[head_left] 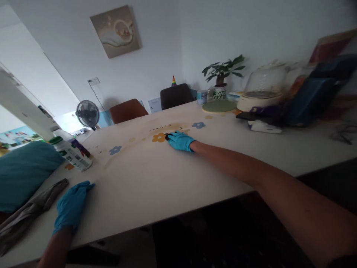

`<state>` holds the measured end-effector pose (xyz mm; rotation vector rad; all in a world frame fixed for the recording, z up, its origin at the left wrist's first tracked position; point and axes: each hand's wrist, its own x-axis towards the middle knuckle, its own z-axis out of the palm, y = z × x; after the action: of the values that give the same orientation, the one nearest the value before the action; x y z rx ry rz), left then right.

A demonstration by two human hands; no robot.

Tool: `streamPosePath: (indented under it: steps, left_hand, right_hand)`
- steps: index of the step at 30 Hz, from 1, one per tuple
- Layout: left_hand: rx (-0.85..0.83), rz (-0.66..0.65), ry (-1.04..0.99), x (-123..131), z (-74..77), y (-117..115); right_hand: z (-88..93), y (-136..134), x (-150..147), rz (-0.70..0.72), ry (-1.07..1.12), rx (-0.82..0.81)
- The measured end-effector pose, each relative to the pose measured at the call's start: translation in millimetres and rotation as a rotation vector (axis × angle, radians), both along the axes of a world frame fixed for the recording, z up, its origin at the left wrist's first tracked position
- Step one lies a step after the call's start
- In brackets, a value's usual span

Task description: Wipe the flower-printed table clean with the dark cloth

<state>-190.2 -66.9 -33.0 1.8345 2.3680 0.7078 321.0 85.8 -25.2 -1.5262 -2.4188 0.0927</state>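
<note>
Both my hands wear blue gloves. My right hand (180,140) reaches far across the white table (134,190), its fingers curled over a small black item (167,137) pressed to the tabletop. Most of that item is hidden under the glove, and I cannot make out its kind. Just beside it is an orange printed flower (158,137). Near the front left of the table, my left hand (73,204) lies on the surface, fingers stretched out and holding nothing. A crumpled grey cloth (36,204) lies to its left, apart from it.
A white bottle with a green cap (71,153) stands left, beyond my left hand. At the back right are a potted plant (220,80), a round green mat (219,106), a glass-lidded appliance (262,85) and a blurred dark blue object (309,98). Chairs (177,96) line the far side.
</note>
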Motion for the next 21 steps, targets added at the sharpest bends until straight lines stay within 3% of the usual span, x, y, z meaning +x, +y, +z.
streamPosePath:
  steps: [6,10,15,21]
  left_hand:
    - [-0.019,0.023,-0.005,0.4,1.1,5.2]
    - [-0.026,0.045,-0.033,-1.9,-1.4,9.5]
    - [-0.035,0.034,0.001,-5.2,-3.9,11.8]
    - [-0.045,-0.026,0.099,-11.5,-8.8,9.0]
  right_hand:
    - [-4.1,-58.6,-2.9,0.138,-0.06,-0.061]
    - [-2.5,-86.8,-24.6,0.164,-0.011,-0.063]
    - [4.1,-102.9,-84.9,0.262,0.042,-0.091]
    - [3.6,-99.8,-189.2,0.389,0.043,-0.074]
